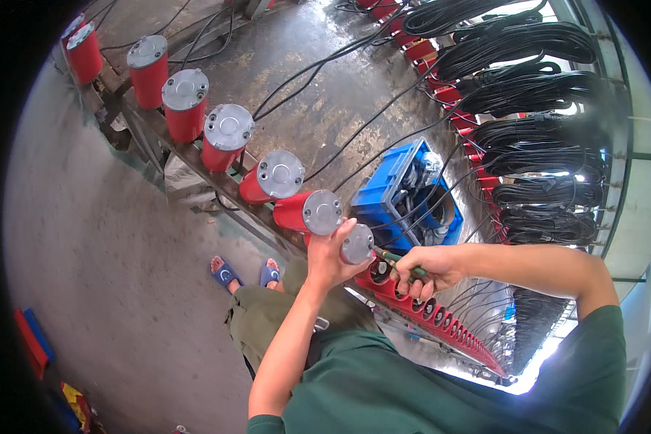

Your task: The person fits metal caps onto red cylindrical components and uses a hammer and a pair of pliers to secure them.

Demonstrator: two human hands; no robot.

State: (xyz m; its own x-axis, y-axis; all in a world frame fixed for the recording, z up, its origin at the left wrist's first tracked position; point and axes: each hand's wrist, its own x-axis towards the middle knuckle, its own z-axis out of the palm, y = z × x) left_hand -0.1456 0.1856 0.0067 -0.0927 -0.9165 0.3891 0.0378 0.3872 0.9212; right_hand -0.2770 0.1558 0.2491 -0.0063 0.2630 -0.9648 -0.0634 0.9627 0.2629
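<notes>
My left hand [328, 257] wraps round the end of a red cylinder with a round grey metal cap [357, 244]. Its fingers lie along the cap's side, and the hand hides most of the red body. In my right hand [430, 269] is a screwdriver with a green handle [417, 273]. Its tip meets the right edge of the cap, near a screw hole. Just beyond my left hand stands another red cylinder with a grey cap [322, 212], tilted toward me. Right below the capped one, a red cylinder [380, 272] has its end uncovered, showing dark insides.
Several capped red cylinders [226, 136] line a metal rail up to the far left. Uncapped ones [441, 318] continue to the lower right. A blue crate [387, 189] holding parts sits on the worn tabletop [296, 79]. Coiled black cables [542, 137] hang at right, with loose cables crossing the table.
</notes>
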